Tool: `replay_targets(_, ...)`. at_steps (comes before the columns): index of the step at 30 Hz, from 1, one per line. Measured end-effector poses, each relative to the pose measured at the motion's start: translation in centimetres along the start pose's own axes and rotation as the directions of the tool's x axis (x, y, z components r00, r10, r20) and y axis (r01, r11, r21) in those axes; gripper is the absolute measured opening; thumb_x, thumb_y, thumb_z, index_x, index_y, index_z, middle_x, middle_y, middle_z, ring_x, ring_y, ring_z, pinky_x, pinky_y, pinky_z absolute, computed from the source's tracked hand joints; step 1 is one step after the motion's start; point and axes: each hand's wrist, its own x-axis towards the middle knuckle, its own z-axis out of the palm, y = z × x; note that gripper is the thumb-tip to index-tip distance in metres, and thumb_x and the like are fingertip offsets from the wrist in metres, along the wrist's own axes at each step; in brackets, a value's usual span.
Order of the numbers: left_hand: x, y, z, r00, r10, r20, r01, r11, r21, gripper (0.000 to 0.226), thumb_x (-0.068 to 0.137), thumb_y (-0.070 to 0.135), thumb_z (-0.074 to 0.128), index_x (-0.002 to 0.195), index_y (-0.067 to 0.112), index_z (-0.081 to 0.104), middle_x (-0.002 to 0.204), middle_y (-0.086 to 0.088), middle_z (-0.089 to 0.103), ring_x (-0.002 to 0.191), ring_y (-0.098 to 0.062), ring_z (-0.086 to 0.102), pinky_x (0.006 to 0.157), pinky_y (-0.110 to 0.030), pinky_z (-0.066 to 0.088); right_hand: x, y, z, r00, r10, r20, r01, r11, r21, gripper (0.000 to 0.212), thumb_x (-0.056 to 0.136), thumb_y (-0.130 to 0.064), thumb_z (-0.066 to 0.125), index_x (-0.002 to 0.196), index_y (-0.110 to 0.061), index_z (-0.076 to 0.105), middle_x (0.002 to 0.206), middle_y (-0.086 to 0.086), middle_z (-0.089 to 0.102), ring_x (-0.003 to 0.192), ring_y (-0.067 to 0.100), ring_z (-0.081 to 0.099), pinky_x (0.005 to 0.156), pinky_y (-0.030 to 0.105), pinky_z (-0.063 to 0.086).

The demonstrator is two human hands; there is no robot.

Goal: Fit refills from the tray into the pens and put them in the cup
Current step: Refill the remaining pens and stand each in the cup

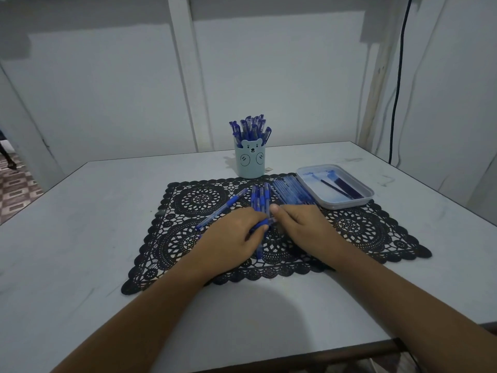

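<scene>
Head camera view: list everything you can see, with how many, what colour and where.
cup: one, pale blue with bear face, far edge of mat
pens in cup: many, blue, standing
tray: one, white, far right, partly on mat
refills: a few, dark blue, in tray
pen row: several, blue, left of tray
pen bundle: several, blue, mat centre
single pen: one, blue, slanted, left of bundle
mat: one, black lace, on table
table: one, white
cable: one, black, right wall
left hand: grips pen bundle
right hand: grips pen bundle
</scene>
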Motion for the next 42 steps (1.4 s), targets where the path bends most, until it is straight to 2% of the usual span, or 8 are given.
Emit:
replay_targets(6, 0.3, -0.3, 0.0, 1.0, -0.019, 0.019, 0.02, 0.999, -0.034, 0.022, 0.088, 0.028, 0.045, 0.093, 0.014, 0.061, 0.074, 0.014, 0.045, 0.065, 0.004, 0.041, 0.061, -0.014, 0.03, 0.0, -0.2, -0.1, 0.998, -0.033, 0.054, 0.032, 0.999, 0.005, 0.005, 0.092, -0.024, 0.051, 0.09, -0.02, 0.049, 0.07, -0.003, 0.056, 0.058, 0.004, 0.047, 0.057, 0.016, 0.037)
replay_targets(11, 0.1, -0.3, 0.0, 0.999, -0.004, 0.033, 0.005, 1.0, -0.014, 0.024, 0.088, 0.029, 0.044, 0.094, 0.014, 0.062, 0.073, 0.019, 0.044, 0.067, 0.0, 0.041, 0.064, -0.007, 0.03, -0.1, 0.0, -0.2, 0.999, -0.017, 0.052, 0.023, 0.993, -0.115, 0.033, 0.096, -0.033, 0.043, 0.063, -0.029, 0.044, 0.054, -0.01, 0.047, 0.05, 0.002, 0.043, 0.054, 0.021, 0.033)
replay_targets(15, 0.2, -0.6, 0.0, 0.999, -0.025, 0.032, 0.026, 0.999, -0.046, 0.02, 0.09, 0.027, 0.045, 0.094, 0.017, 0.062, 0.074, 0.018, 0.045, 0.069, 0.006, 0.045, 0.062, -0.009, 0.031, -0.2, 0.0, -0.2, 0.993, 0.005, 0.118, -0.002, 1.0, -0.022, 0.011, 0.093, -0.032, 0.047, 0.085, -0.025, 0.049, 0.066, -0.008, 0.053, 0.056, 0.004, 0.044, 0.058, 0.021, 0.037)
replay_targets(19, 0.0, -0.4, 0.1, 0.999, -0.002, 0.049, 0.003, 1.0, -0.023, 0.025, 0.088, 0.03, 0.044, 0.095, 0.014, 0.062, 0.077, 0.012, 0.051, 0.068, -0.003, 0.044, 0.064, -0.012, 0.033, 0.0, 0.0, -0.3, 0.994, 0.003, 0.106, 0.008, 0.994, -0.105, 0.033, 0.096, -0.032, 0.042, 0.063, -0.027, 0.044, 0.057, -0.01, 0.048, 0.053, 0.002, 0.043, 0.057, 0.026, 0.036)
replay_targets(24, 0.2, -0.6, -0.1, 0.999, -0.02, 0.03, 0.022, 0.998, -0.059, 0.022, 0.088, 0.029, 0.044, 0.093, 0.016, 0.063, 0.07, 0.022, 0.042, 0.071, 0.007, 0.047, 0.063, -0.007, 0.033, -0.2, 0.0, -0.4, 0.992, 0.018, 0.126, -0.012, 0.999, -0.044, 0.02, 0.094, -0.033, 0.046, 0.075, -0.028, 0.048, 0.061, -0.009, 0.049, 0.054, 0.001, 0.041, 0.054, 0.016, 0.034)
replay_targets(28, 0.1, -0.5, 0.2, 1.0, 0.023, 0.021, -0.022, 0.999, -0.023, 0.033, 0.09, 0.035, 0.039, 0.094, 0.013, 0.063, 0.074, 0.013, 0.048, 0.067, -0.001, 0.042, 0.063, -0.01, 0.033, 0.0, -0.1, -0.3, 0.994, 0.009, 0.112, 0.002, 0.995, -0.099, 0.038, 0.097, -0.026, 0.043, 0.059, -0.023, 0.04, 0.053, -0.009, 0.041, 0.05, 0.001, 0.041, 0.052, 0.016, 0.031)
replay_targets(36, 0.3, -1.2, 0.4, 0.997, 0.054, -0.049, -0.053, 0.999, 0.007, 0.035, 0.09, 0.034, 0.041, 0.106, 0.014, 0.064, 0.086, 0.006, 0.061, 0.08, 0.003, 0.041, 0.077, -0.017, 0.04, 0.1, -0.3, -0.3, 0.999, 0.046, 0.02, -0.045, 0.998, -0.047, 0.043, 0.097, -0.031, 0.04, 0.055, -0.021, 0.037, 0.05, -0.008, 0.037, 0.051, 0.007, 0.036, 0.057, 0.029, 0.032)
replay_targets(42, 0.0, -1.8, -0.1, 0.997, -0.026, -0.077, 0.028, 0.999, 0.018, 0.046, 0.087, 0.044, 0.035, 0.11, 0.017, 0.064, 0.091, 0.008, 0.062, 0.079, -0.002, 0.051, 0.07, -0.02, 0.045, 0.4, 1.2, -1.4, 0.974, 0.079, -0.212, -0.183, 0.826, -0.533, 0.036, 0.095, -0.044, 0.033, 0.091, -0.016, 0.056, 0.085, 0.0, 0.059, 0.08, 0.017, 0.054, 0.075, 0.036, 0.045)
